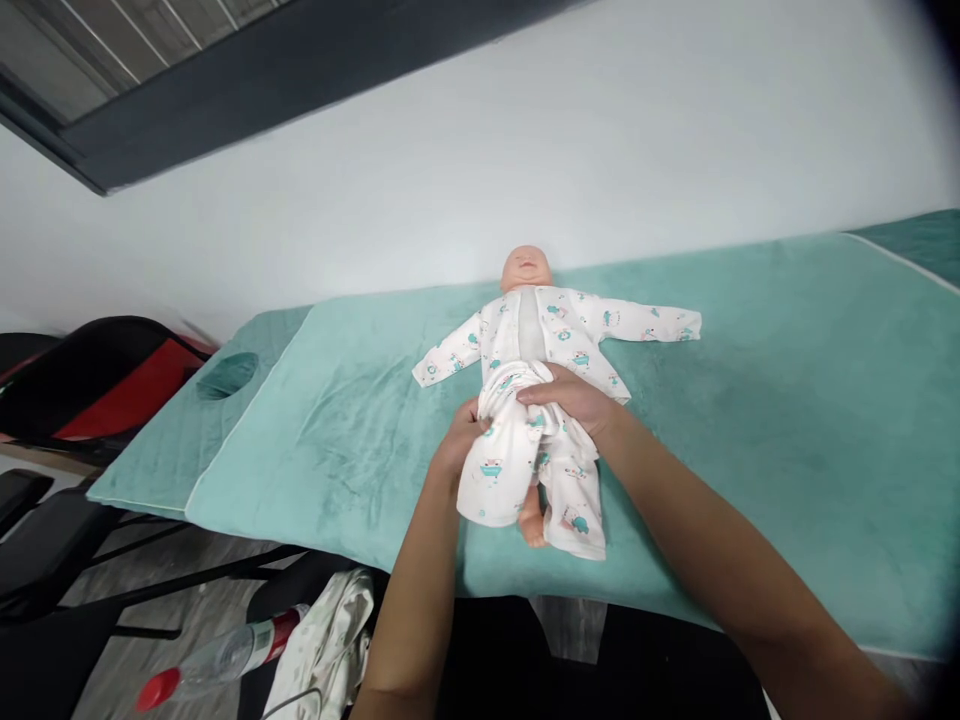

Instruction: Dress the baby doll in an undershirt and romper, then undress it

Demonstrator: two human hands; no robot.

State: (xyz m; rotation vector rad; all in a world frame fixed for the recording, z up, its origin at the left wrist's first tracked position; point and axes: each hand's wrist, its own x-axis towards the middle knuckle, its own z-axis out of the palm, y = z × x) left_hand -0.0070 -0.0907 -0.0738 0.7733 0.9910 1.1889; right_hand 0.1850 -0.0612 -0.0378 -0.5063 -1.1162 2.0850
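Note:
A baby doll (526, 268) lies on its back on a green-covered massage table (360, 440), its head toward the wall. It wears a white printed jacket (577, 325), open down the front, with both sleeves spread out. Matching white baby pants (499, 470) cover the doll's lower body, and one bare foot (531, 520) shows between the pant legs. My left hand (459, 440) grips the pants' left side near the waist. On the other side, my right hand (574, 398) is closed on the waistband, thumb on top of the bunched cloth. Most fingertips are hidden under the fabric.
A white wall (600, 150) stands behind the table. At the left is a face hole (227, 376) in the cover, beside a black and red chair (127, 385). Below the front edge are a plastic bottle with a red cap (217, 655) and crumpled pale cloth (330, 640).

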